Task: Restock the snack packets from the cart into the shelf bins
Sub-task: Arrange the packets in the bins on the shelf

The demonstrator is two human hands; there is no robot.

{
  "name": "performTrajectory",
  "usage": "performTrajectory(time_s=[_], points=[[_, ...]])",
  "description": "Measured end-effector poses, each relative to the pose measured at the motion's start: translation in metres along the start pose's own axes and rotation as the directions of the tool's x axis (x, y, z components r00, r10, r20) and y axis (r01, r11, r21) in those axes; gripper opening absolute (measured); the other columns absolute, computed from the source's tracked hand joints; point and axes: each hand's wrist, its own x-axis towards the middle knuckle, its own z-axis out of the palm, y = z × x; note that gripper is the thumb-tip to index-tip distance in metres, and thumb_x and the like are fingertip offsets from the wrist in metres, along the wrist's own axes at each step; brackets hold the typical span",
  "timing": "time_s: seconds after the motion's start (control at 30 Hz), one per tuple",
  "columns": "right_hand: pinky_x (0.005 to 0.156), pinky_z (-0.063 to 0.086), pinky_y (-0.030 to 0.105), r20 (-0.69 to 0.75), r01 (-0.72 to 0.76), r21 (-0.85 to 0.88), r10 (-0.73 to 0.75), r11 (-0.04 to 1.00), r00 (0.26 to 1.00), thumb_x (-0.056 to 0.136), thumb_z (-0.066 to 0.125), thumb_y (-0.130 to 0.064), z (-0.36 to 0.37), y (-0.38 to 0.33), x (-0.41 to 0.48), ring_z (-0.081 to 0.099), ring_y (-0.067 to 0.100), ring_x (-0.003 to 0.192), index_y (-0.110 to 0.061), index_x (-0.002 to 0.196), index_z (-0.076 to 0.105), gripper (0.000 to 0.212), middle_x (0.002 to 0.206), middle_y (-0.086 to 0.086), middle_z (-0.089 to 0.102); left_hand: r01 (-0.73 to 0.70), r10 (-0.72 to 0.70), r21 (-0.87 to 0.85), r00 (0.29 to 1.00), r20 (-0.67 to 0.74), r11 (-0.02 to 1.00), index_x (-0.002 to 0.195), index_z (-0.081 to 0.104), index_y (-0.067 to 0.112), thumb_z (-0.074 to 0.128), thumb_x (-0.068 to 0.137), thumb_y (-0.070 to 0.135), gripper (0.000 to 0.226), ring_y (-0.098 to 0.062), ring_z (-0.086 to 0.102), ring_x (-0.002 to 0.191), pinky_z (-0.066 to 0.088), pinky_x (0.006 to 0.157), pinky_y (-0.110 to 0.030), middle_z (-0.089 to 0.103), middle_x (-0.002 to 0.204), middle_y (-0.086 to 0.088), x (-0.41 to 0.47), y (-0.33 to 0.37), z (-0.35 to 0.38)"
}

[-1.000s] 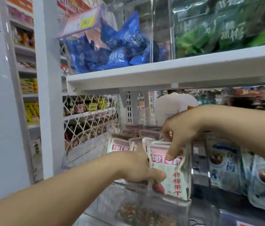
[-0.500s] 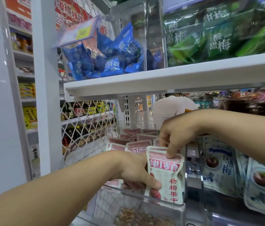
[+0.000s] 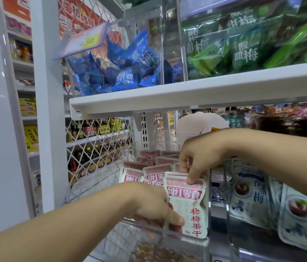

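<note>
Both hands are gripping front pink packet [image 3: 187, 203] in clear bin [image 3: 167, 234], center frame: left hand [image 3: 155, 205] lower edge, right hand [image 3: 196, 159] pinching top (more pkts behind).

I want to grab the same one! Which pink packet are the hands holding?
The frontmost packet in the clear bin. The right hand pinches its top edge, the left hand grips its lower side; the other packets stand in rows behind.

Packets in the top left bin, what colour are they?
Blue, with white writing. The packets show best in the head view, the only one here.
</note>
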Motion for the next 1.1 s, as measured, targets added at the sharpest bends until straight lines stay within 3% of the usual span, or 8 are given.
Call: performTrajectory(time_s=[0.17,0.33,0.43,0.5,0.6,0.73,0.87,1.1], points=[[0.07,0.046,0.024,-0.005,-0.038,-0.106,0.038,0.994,0.999,0.089,0.073,-0.031,0.0,-0.008,0.006,0.056,0.011,0.082,-0.02,0.115,0.066,0.029,0.084,-0.013,0.056,-0.026,0.038,0.111,0.993,-0.113,0.994,0.123,0.063,0.014,0.063,0.095,0.05,0.047,-0.027,0.064,0.118,0.05,0.101,-0.036,0.07,0.124,-0.006,-0.005,0.004,0.0],[0.078,0.047,0.025,-0.081,-0.037,-0.125,0.027,0.991,0.996,0.09,0.071,-0.037,0.002,-0.006,0.003,0.058,0.014,0.091,-0.019,0.121,0.065,0.036,0.094,-0.01,0.06,-0.017,0.053,0.178,0.979,-0.196,0.984,0.104,0.071,0.009,0.064,0.092,0.056,0.049,-0.027,0.071,0.099,0.056,0.093,-0.041,0.075,0.102,-0.006,-0.001,0.001,0.003],[0.077,0.046,0.024,-0.092,0.008,-0.068,-0.014,0.998,0.996,0.096,0.061,-0.04,0.001,0.0,0.0,0.058,0.012,0.092,-0.022,0.117,0.067,0.027,0.105,-0.008,0.063,-0.029,0.065,0.18,0.978,-0.197,0.983,0.09,0.066,0.018,0.062,0.094,0.055,0.037,-0.01,0.069,0.078,0.05,0.064,-0.019,0.066,0.077,0.011,-0.004,-0.002,0.0],[0.072,0.043,0.022,-0.055,0.007,-0.11,-0.013,0.994,0.998,0.097,0.061,-0.035,-0.001,0.002,0.002,0.055,0.007,0.084,-0.023,0.117,0.067,0.024,0.094,-0.013,0.06,-0.024,0.063,0.183,0.977,-0.206,0.983,0.083,0.058,0.021,0.06,0.094,0.058,0.038,-0.002,0.065,0.073,0.042,0.053,-0.015,0.059,0.071,0.015,-0.004,-0.002,-0.001],[0.063,0.04,0.02,0.016,-0.006,-0.2,0.009,0.98,1.0,0.097,0.063,-0.025,-0.004,0.001,0.009,0.05,0.006,0.073,-0.023,0.106,0.063,0.01,0.08,-0.014,0.053,-0.021,0.067,0.213,0.975,-0.214,0.977,0.081,0.055,0.023,0.058,0.091,0.064,0.043,-0.005,0.053,0.068,0.037,0.059,-0.021,0.056,0.074,0.016,-0.002,0.0,0.0],[0.069,0.045,0.026,0.036,-0.057,-0.242,0.068,0.969,0.997,0.096,0.065,-0.024,-0.005,0.002,0.018,0.056,0.017,0.091,-0.018,0.116,0.064,0.021,0.096,-0.004,0.059,-0.013,0.062,0.228,0.975,-0.211,0.974,0.075,0.056,0.024,0.062,0.085,0.069,0.046,-0.004,0.054,0.07,0.041,0.064,-0.021,0.059,0.073,0.016,0.0,-0.004,0.001],[0.064,0.043,0.022,0.018,-0.077,-0.221,0.083,0.972,0.996,0.093,0.068,-0.024,-0.002,0.005,0.019,0.054,0.016,0.087,-0.017,0.114,0.066,0.022,0.088,-0.009,0.056,-0.066,0.1,0.186,0.978,-0.18,0.98,0.098,0.076,0.024,0.059,0.083,0.075,0.055,-0.018,0.071,0.095,0.054,0.094,-0.035,0.077,0.099,0.006,0.004,-0.009,0.001],[0.079,0.049,0.025,-0.053,-0.082,-0.171,0.074,0.982,0.996,0.092,0.069,-0.027,0.002,0.004,0.016,0.059,0.017,0.095,-0.016,0.117,0.068,0.027,0.108,-0.001,0.064,-0.126,0.148,0.146,0.978,-0.147,0.981,0.11,0.075,0.019,0.06,0.092,0.059,0.046,-0.019,0.065,0.094,0.05,0.085,-0.031,0.067,0.081,0.014,0.001,-0.003,0.001]])
